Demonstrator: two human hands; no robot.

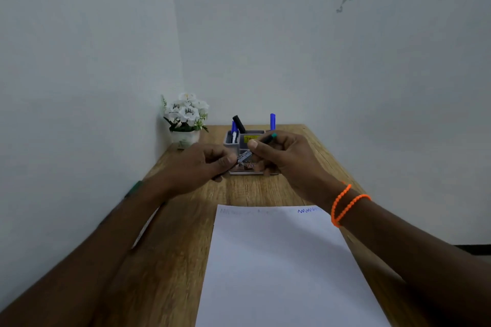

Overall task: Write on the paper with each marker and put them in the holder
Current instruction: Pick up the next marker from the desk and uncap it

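Now, starting at your far left, the flowers (186, 111) stand in a white pot in the corner of the tabletop (172, 233), out of the working lane, likely so that nothing gets knocked. Your left hand (198, 167) comes next: its fingers are curled and its thumb and forefinger pinch the lower, grey end of a marker (247, 154). That looks like the cap end, though it is too small to be sure. Your right hand (281, 154) grips the same marker higher up, with the teal end poking out above your knuckles. Holding it at both ends, tilted, points to capping or uncapping; which one I cannot tell.

You hold the marker in the air just in front of the holder (245, 139), which sits at the back of the tabletop. The holder is grey, has compartments and carries a yellow label. A blue marker (234, 131) and a black marker (238, 123) lean in its left side, and another blue one (272, 121) stands at the right.

Nearest you lies the paper (279, 260), white, with faint scribbles and a blue zigzag (309, 210) along its top edge. On your right wrist is an orange bracelet (345, 203).
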